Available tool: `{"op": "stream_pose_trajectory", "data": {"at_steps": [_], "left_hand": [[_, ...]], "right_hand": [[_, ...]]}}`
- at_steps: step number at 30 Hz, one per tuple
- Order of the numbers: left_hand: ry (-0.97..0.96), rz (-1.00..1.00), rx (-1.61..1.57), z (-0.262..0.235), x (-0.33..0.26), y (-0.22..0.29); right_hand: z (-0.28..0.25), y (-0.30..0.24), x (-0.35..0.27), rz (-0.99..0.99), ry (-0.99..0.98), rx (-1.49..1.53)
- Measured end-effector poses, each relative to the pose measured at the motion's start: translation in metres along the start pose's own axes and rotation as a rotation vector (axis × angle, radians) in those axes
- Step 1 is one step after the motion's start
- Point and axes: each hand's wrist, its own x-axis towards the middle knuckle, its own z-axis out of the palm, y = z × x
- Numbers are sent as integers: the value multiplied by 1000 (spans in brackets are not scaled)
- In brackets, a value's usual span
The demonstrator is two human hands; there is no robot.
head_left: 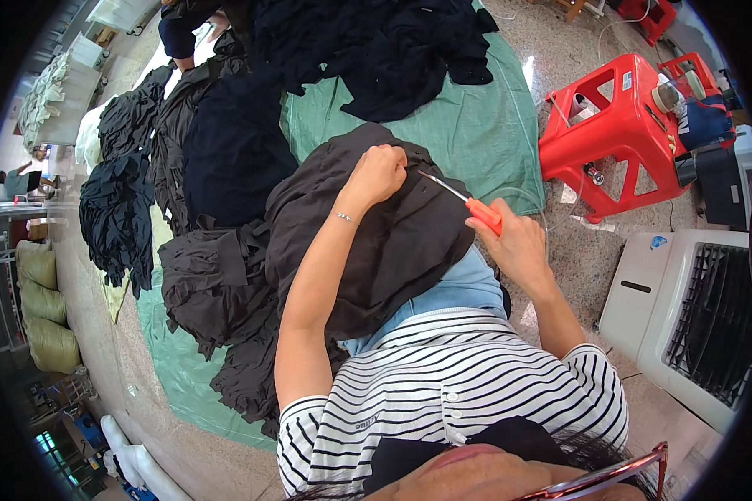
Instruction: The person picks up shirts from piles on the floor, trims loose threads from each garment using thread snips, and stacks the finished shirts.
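A dark grey garment (376,242) lies bunched over my lap. My left hand (378,174) is closed on its upper part, fingers pinched into the cloth. To the right, my right hand (514,242) grips an orange-handled tool (485,215) with a thin metal shaft. The shaft slants up and left over the garment, its tip close to my left fingers. Whether the tip touches the cloth I cannot tell.
Piles of dark clothes (234,142) spread to the left and ahead on a green sheet (485,117). Red plastic stools (618,125) holding tape rolls and small items stand at right, near a white air cooler (660,292). Another person's arm (180,46) reaches in at far left.
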Motion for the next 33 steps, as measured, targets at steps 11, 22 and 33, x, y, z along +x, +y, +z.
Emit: {"op": "stream_pose_trajectory", "data": {"at_steps": [11, 22, 33], "left_hand": [[-377, -285, 107, -41, -19, 55], [-672, -464, -167, -32, 28, 21], [-592, -434, -273, -24, 22, 8]], "right_hand": [[-15, 8, -17, 0, 9, 47], [-15, -16, -36, -122, -94, -5], [-7, -10, -27, -109, 9, -3]]}}
